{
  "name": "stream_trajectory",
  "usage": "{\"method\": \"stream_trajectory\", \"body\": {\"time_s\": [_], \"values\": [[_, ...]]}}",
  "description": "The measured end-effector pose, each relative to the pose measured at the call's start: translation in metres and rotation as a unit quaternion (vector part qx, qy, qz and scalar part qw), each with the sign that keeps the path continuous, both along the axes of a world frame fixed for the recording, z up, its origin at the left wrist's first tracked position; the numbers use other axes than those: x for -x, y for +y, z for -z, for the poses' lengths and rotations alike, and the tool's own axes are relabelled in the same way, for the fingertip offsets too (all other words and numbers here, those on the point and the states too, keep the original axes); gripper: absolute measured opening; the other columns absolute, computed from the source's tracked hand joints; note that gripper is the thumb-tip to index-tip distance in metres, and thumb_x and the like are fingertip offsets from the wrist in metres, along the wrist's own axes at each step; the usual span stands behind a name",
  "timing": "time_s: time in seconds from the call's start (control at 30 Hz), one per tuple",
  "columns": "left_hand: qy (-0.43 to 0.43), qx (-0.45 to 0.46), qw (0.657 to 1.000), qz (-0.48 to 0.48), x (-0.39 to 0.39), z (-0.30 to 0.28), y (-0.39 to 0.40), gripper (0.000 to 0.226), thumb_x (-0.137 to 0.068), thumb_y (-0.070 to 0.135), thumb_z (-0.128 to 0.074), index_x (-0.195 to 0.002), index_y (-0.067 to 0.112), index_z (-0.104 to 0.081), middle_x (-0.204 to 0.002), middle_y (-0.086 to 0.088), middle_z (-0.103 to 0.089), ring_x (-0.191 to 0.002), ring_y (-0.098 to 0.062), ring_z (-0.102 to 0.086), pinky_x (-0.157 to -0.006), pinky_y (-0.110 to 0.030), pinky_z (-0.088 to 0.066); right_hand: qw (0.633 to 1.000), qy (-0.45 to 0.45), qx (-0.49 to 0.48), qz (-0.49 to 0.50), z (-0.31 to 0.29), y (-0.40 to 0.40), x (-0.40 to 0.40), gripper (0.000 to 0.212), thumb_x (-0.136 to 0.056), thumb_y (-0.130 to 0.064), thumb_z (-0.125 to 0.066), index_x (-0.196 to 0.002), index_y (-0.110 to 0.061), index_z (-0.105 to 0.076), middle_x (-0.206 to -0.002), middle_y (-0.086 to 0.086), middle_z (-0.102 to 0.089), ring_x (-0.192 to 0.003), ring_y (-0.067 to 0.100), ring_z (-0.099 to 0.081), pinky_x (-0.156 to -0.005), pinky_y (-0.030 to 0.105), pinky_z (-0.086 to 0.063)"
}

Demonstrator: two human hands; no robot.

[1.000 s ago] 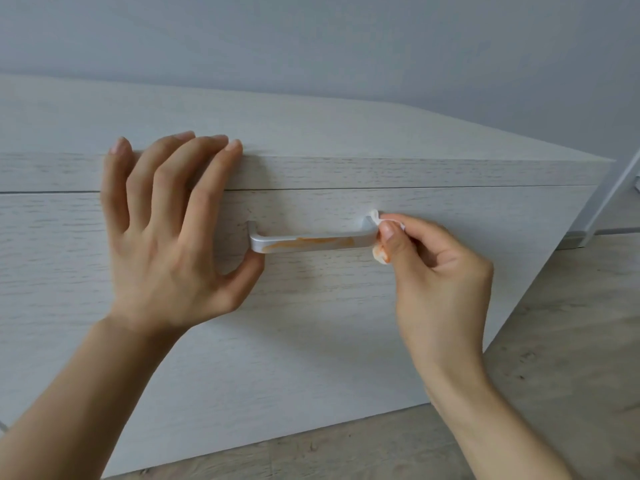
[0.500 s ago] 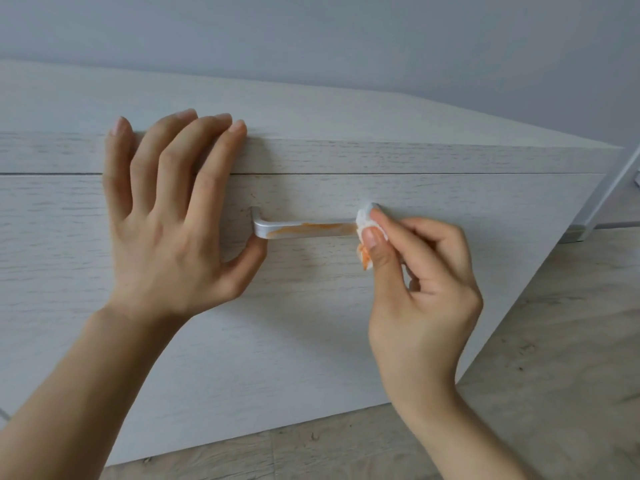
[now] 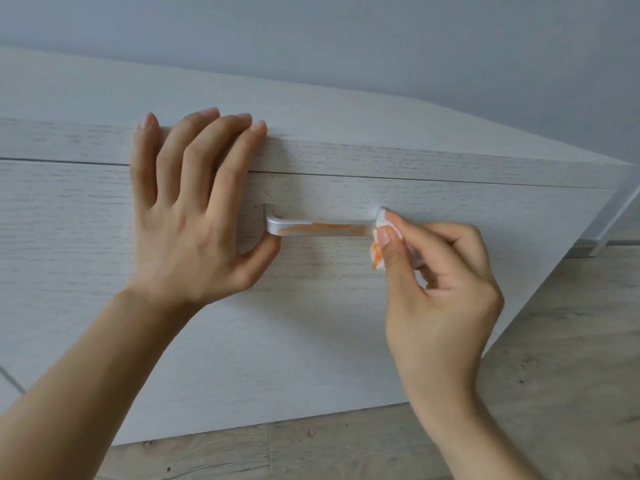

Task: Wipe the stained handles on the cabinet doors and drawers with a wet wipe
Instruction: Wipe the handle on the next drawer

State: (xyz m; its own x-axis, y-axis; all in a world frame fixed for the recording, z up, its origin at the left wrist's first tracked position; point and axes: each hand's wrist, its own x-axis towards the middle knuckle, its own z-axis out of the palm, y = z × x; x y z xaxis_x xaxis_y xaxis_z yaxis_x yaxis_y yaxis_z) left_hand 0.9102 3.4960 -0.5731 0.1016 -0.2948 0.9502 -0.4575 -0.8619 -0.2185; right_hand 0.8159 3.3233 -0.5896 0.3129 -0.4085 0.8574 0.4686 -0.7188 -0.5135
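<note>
at the frame's centre the handle (image 3: 320,227) runs left-right; the right hand (image 3: 440,271) pinches the wet wipe (image 3: 377,252) at its right end, the flat left hand (image 3: 194,216) braces its left.

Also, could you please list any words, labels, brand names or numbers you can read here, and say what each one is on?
None: no readable text shows anywhere in the view.
The handle carries only an orange stain, no lettering.
The wet wipe shows orange smears, no print.
The drawer front and cabinet top are plain wood grain, with no label or sticker.
</note>
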Motion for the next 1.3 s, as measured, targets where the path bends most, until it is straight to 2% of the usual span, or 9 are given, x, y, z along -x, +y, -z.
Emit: {"method": "stream_trajectory", "body": {"time_s": [0.07,0.2,0.43,0.53,0.7,0.8,1.0,1.07,1.3], "values": [[-0.002,-0.006,1.0,-0.004,0.0,0.0,0.001,0.069,-0.084,0.045,-0.054,-0.135,-0.001,-0.046,-0.131,-0.021,-0.051,-0.127,-0.036,-0.04,-0.114,-0.048,-0.011,1.0,-0.002,-0.005,-0.005,0.002,-0.004,-0.001,0.014,-0.086,-0.007,-0.065,-0.098,-0.011,-0.071,-0.082,-0.001,-0.055,-0.07,-0.008,-0.056,-0.069,0.007,-0.041],[-0.003,-0.016,1.0,-0.005,0.0,0.0,0.002,0.069,-0.084,0.041,-0.055,-0.136,-0.002,-0.044,-0.132,-0.022,-0.05,-0.128,-0.037,-0.039,-0.115,-0.048,-0.01,0.997,-0.018,0.067,0.022,0.004,-0.005,-0.004,0.014,-0.085,0.0,-0.064,-0.096,0.001,-0.072,-0.08,0.009,-0.059,-0.068,0.004,-0.056,-0.067,0.008,-0.041],[0.029,-0.025,0.999,0.001,0.005,-0.001,0.005,0.069,-0.088,0.041,-0.053,-0.14,-0.003,-0.039,-0.138,-0.021,-0.043,-0.133,-0.036,-0.031,-0.116,-0.047,-0.004,0.993,-0.031,0.11,0.027,0.005,0.006,-0.005,0.014,-0.088,-0.004,-0.062,-0.097,0.001,-0.072,-0.085,0.012,-0.061,-0.07,0.009,-0.058,-0.071,0.011,-0.045],[0.038,-0.026,0.999,0.005,0.005,-0.002,0.006,0.07,-0.088,0.041,-0.052,-0.141,-0.002,-0.038,-0.139,-0.02,-0.041,-0.134,-0.036,-0.03,-0.116,-0.045,-0.002,0.995,-0.036,0.083,0.03,0.004,0.013,-0.007,0.016,-0.089,-0.007,-0.06,-0.095,0.001,-0.073,-0.084,0.012,-0.062,-0.067,0.013,-0.061,-0.07,0.012,-0.046],[0.049,-0.028,0.998,0.01,0.006,-0.002,0.006,0.071,-0.086,0.039,-0.054,-0.141,-0.003,-0.037,-0.14,-0.021,-0.042,-0.134,-0.036,-0.029,-0.116,-0.044,-0.001,0.998,-0.03,0.055,0.03,0.003,0.019,-0.006,0.012,-0.087,-0.004,-0.064,-0.093,0.001,-0.073,-0.08,0.013,-0.061,-0.068,0.007,-0.058,-0.07,0.006,-0.042],[0.049,-0.03,0.998,0.007,0.007,-0.003,0.007,0.071,-0.087,0.04,-0.054,-0.141,-0.003,-0.037,-0.14,-0.022,-0.042,-0.135,-0.036,-0.03,-0.116,-0.045,-0.002,0.998,-0.02,0.05,0.01,0.003,0.023,-0.006,0.013,-0.086,-0.004,-0.064,-0.094,0.0,-0.073,-0.081,0.011,-0.059,-0.066,0.007,-0.058,-0.069,0.008,-0.043],[0.055,-0.028,0.998,0.017,0.008,-0.003,0.006,0.07,-0.087,0.038,-0.054,-0.142,-0.002,-0.037,-0.141,-0.021,-0.042,-0.136,-0.035,-0.028,-0.116,-0.045,-0.001,0.997,-0.053,-0.058,0.0,0.001,0.011,-0.001,0.02,-0.086,-0.006,-0.066,-0.105,-0.012,-0.065,-0.084,0.002,-0.052,-0.071,-0.011,-0.056,-0.072,0.005,-0.041],[0.055,-0.026,0.998,0.016,0.008,-0.003,0.006,0.071,-0.087,0.039,-0.053,-0.142,-0.002,-0.036,-0.141,-0.021,-0.041,-0.136,-0.035,-0.028,-0.116,-0.045,-0.001,0.997,-0.035,-0.062,-0.009,0.001,0.01,-0.003,0.018,-0.084,-0.006,-0.067,-0.1,-0.013,-0.068,-0.081,-0.001,-0.053,-0.07,-0.012,-0.056,-0.071,0.003,-0.04],[0.065,-0.023,0.997,0.021,0.008,-0.002,0.005,0.074,-0.085,0.039,-0.054,-0.142,-0.003,-0.035,-0.142,-0.021,-0.04,-0.137,-0.035,-0.027,-0.116,-0.046,0.0,0.999,-0.006,-0.045,0.011,-0.006,0.001,-0.005,0.008,-0.084,-0.012,-0.068,-0.09,-0.012,-0.074,-0.079,-0.006,-0.056,-0.067,-0.004,-0.055,-0.068,0.01,-0.042]]}}
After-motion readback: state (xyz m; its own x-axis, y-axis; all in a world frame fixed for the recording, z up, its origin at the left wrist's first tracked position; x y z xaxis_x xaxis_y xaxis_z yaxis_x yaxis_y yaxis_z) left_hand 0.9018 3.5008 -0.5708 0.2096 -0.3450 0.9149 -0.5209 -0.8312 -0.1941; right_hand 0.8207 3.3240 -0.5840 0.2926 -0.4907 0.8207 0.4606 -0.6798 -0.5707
